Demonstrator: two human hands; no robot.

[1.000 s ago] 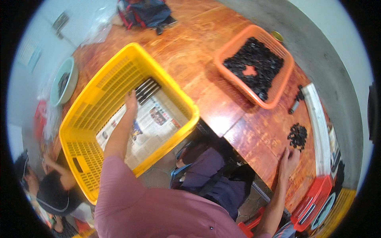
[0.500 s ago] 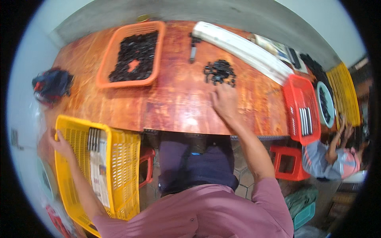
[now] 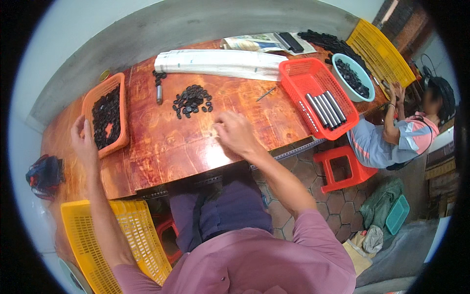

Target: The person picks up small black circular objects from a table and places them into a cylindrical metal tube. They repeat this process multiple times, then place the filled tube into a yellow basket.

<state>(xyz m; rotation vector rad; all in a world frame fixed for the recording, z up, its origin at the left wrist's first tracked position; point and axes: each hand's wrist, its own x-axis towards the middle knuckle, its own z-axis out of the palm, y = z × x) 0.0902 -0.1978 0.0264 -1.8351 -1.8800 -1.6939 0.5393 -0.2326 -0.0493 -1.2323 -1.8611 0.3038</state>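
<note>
Over the near left rim of the orange basket (image 3: 125, 115), which is filled with small black pieces (image 3: 105, 110), my left hand (image 3: 85, 139) hovers with its fingers apart. A loose pile of small black oval pieces (image 3: 192, 100) lies on the wooden table (image 3: 161, 147). To the right of that pile, my right hand (image 3: 236, 131) is low over the table with its fingers curled together. What its fingertips hold, if anything, is too small to make out. Behind the pile, a short metal tube (image 3: 159, 93) lies with a few black pieces at its far end.
A long white wrapped bundle (image 3: 220, 63) lies at the back. Right of it, a red basket (image 3: 293, 73) holds several tubes (image 3: 323, 110), beside a light blue bowl (image 3: 369, 93) of black pieces. A seated co-worker (image 3: 391, 132) is far right; a yellow crate (image 3: 81, 225) stands below my left arm.
The view has swung to the right. My left hand has moved from the yellow crate to the orange basket. My right hand has drawn back from the black pile toward the right.
</note>
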